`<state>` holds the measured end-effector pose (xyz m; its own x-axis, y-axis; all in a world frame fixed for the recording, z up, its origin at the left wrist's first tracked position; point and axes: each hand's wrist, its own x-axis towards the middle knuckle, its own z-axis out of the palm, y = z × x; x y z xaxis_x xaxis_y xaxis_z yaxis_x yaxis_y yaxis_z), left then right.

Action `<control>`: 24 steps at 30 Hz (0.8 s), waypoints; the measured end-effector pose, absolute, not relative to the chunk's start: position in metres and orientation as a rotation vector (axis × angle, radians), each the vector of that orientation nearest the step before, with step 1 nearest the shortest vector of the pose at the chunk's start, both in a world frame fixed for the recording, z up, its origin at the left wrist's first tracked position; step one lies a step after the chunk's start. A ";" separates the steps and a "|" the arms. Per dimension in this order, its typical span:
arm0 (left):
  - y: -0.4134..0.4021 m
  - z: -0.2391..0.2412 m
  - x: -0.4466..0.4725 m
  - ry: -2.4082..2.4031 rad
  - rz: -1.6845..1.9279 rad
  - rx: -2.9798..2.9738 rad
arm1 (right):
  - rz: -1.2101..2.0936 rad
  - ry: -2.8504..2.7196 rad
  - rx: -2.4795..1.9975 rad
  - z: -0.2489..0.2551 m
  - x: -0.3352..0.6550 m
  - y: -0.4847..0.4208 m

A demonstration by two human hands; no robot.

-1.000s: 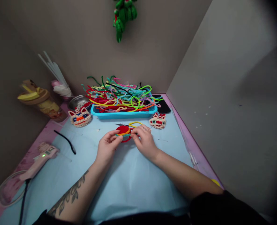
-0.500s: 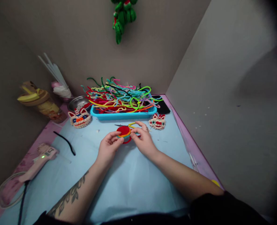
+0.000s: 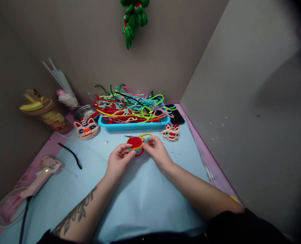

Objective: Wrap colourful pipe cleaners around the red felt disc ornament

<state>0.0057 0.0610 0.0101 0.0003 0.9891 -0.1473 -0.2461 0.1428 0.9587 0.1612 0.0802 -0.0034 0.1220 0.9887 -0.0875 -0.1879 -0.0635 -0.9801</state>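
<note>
Between my hands is a round red disc (image 3: 135,142) with an orange and teal rim, built of what look like pipe cleaners. My left hand (image 3: 119,157) pinches its left edge between thumb and fingers. At the right edge, my right hand (image 3: 156,150) is closed on a teal pipe cleaner (image 3: 146,140), whose end pokes up past the fingertips. A red loop (image 3: 139,153) shows just below the disc; whether it is attached I cannot tell. Scissors with yellow handles (image 3: 146,135) lie right behind the disc, partly hidden by it.
Behind stands a blue tray (image 3: 135,126) heaped with coloured pipe cleaners. Two lion-head figures, one left (image 3: 87,129) and one right (image 3: 171,133), flank it. A glue gun (image 3: 42,178), a black strip (image 3: 71,155), a metal bowl (image 3: 85,112) and a drink cup (image 3: 47,113) are leftward; a phone (image 3: 177,117) is back right.
The fingers of my right hand have curled in from a more spread pose, and the teal end now sticks up above them. My left hand and the disc have barely shifted.
</note>
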 end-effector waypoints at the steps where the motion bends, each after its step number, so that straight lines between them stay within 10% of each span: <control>1: 0.061 0.010 0.006 1.106 1.228 0.933 | 1.322 -0.928 -1.165 -0.003 0.161 0.080; 24: 0.056 0.014 0.011 1.274 1.255 0.968 | 1.565 -0.713 -0.958 -0.010 0.142 0.068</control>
